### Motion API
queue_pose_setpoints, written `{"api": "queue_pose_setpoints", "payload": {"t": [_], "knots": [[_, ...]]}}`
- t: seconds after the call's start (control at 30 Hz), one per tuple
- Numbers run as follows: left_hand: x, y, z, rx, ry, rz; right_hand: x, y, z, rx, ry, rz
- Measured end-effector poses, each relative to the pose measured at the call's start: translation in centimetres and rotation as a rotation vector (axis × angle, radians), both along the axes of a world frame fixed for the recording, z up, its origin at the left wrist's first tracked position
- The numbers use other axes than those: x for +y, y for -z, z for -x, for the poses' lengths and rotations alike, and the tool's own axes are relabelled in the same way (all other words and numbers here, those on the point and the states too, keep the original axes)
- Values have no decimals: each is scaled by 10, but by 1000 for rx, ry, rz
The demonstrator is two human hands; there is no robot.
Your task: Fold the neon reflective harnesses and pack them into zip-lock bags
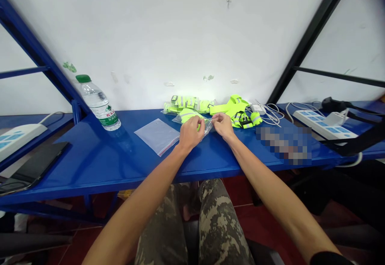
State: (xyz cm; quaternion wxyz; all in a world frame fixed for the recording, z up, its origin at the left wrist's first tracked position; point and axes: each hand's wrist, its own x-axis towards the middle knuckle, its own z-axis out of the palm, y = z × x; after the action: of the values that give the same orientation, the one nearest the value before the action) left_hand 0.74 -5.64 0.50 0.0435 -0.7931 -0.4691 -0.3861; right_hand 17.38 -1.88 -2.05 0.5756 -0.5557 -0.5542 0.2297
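My left hand [191, 132] and my right hand [223, 125] meet at the middle of the blue table [99, 160]. Both pinch the open edge of a clear plastic bag [207, 124] that holds a folded neon-yellow reflective strap [188, 115]. The fingers of both hands are closed on the bag. Behind them lie bagged yellow straps [185, 102] and a loose pile of yellow straps with black buckles [239, 112]. An empty clear zip bag [157, 135] lies flat to the left of my left hand.
A water bottle with a green cap [98, 103] stands at the back left. White cables and a charger [269, 112] lie right of the straps, then a power strip [323, 123]. Another power strip [15, 136] and a dark tablet [33, 164] are at far left.
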Motion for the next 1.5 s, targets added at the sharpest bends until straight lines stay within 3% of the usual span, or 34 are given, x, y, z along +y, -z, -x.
{"api": "queue_pose_setpoints", "payload": {"t": [0.1, 0.2, 0.37, 0.5, 0.67, 0.87, 0.97, 1.33, 1.5], "knots": [[14, -15, -2, -39, 4, -120, 1, -11, -5, -301, -38, -91], [35, -24, -9, 116, 84, -105, 1, -20, -5, -438, -105, -166], [54, -7, -20, 390, 136, -20, 4, -15, -6, -198, -89, -209], [46, 8, -23, 341, 86, -64, 9, -10, -10, -3, -91, -177], [36, 9, -26, 310, 32, -68, 9, -9, -6, 110, -117, -191], [35, 11, -25, 287, 4, -58, 3, -2, -3, 286, -211, 27], [33, 12, -26, 256, -25, -72, 4, 1, -3, 274, -248, 74], [31, 17, -29, 256, -119, -137, 6, 5, -6, 81, -252, -11], [31, 17, -29, 258, -113, -134, 3, 2, -4, 48, -189, -9]]}}
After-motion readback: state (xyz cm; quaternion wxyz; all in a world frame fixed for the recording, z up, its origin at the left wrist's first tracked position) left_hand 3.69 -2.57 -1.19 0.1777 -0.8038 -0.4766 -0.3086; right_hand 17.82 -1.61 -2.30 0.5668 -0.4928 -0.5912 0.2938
